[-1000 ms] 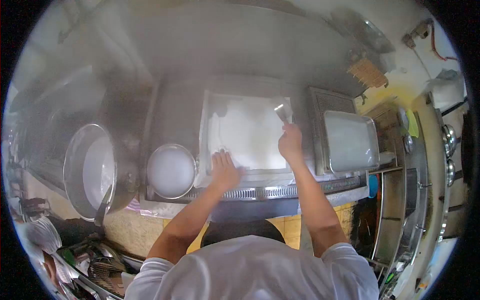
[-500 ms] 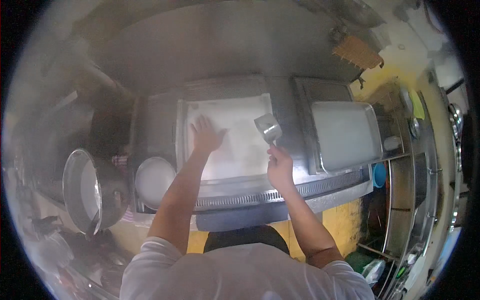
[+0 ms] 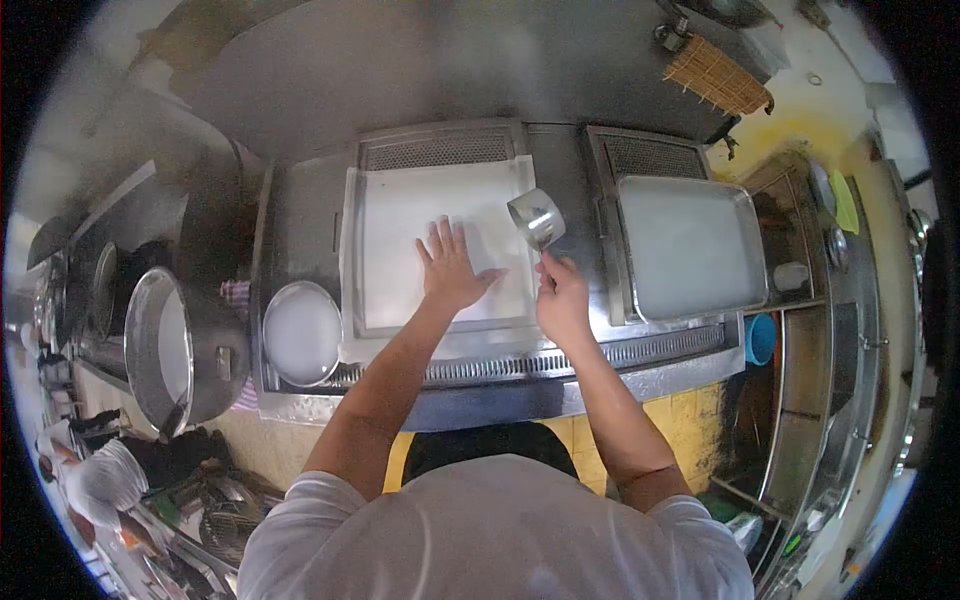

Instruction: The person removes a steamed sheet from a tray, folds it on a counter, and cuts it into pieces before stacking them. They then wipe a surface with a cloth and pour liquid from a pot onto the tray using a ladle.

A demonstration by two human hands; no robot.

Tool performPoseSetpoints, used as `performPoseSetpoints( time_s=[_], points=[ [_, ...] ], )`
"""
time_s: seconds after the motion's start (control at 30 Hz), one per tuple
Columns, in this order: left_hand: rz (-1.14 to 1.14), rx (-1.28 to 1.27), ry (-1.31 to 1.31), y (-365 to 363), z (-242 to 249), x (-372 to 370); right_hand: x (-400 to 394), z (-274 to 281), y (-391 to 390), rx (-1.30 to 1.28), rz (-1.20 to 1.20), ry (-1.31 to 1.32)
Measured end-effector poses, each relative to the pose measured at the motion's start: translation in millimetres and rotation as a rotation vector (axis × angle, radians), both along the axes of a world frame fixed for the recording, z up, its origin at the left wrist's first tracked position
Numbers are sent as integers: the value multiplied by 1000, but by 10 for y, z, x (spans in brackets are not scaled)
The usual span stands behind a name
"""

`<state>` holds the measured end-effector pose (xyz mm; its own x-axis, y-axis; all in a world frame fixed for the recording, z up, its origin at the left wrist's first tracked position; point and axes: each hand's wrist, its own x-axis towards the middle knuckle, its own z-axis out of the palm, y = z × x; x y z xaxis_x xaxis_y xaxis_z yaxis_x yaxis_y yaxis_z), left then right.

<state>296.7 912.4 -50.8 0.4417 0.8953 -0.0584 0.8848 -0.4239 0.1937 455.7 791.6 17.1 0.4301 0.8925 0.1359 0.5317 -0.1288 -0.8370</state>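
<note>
White, flat, squarish, cloth-like sheet (image 3: 395,245) is laid over the worktop's near half, with a grey perforated metal plate (image 3: 435,150) exposed along its far edge. On the sheet, near its middle, the bare left hand (image 3: 455,272) is placed palm down, fingers spread, thumb out to the right; how hard it is pressed cannot be told. By the bare right hand (image 3: 563,300), a shiny cylindrical metal scoop (image 3: 538,218) is held at the sheet's right edge, fingers curled round its handle, cup tilted; contents can't be read.

Left of the sheet: round metal-rimmed bowl (image 3: 302,383), white inside; farther left, deep steel pot (image 3: 215,335). Right of the sheet: rectangular metal tray (image 3: 756,250), white inside.

Step in hand is judged to be smoothing of the sheet by palm. Next move seems to call for the palm to be lifted without the sheet being dragged or creased.
</note>
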Motion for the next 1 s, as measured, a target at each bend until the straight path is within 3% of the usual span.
performPoseSetpoints(
  time_s=[0.2,0.4,0.5,0.6,0.7,0.73,0.83,0.97,1.0],
  points=[
    [166,74,-183,-62,127,-548,-20,-8,54,-4,27,25],
    [419,267,-442,142,-374,-1807,-208,-129,347,-10,111,-60],
    [669,205,-508,153,-509,-2476,-487,-44,652,-36,175,-112],
    [851,43,-151,-35,-727,-2943,-760,-28,1062,-29,237,-201],
    [631,68,-42,-245,-1126,-3345,-1044,-61,1511,-1,258,-287],
    [577,-65,22,-226,-1035,-3380,-1129,-58,1660,-9,264,-311],
    [498,-70,-169,-242,-1122,-3487,-1367,-47,1993,41,270,-439],
    [520,298,-206,-367,-899,-3483,-1546,-25,2312,102,288,-640],
    [521,148,-155,-335,-905,-3550,-1604,16,2314,67,265,-655]
  ],
)
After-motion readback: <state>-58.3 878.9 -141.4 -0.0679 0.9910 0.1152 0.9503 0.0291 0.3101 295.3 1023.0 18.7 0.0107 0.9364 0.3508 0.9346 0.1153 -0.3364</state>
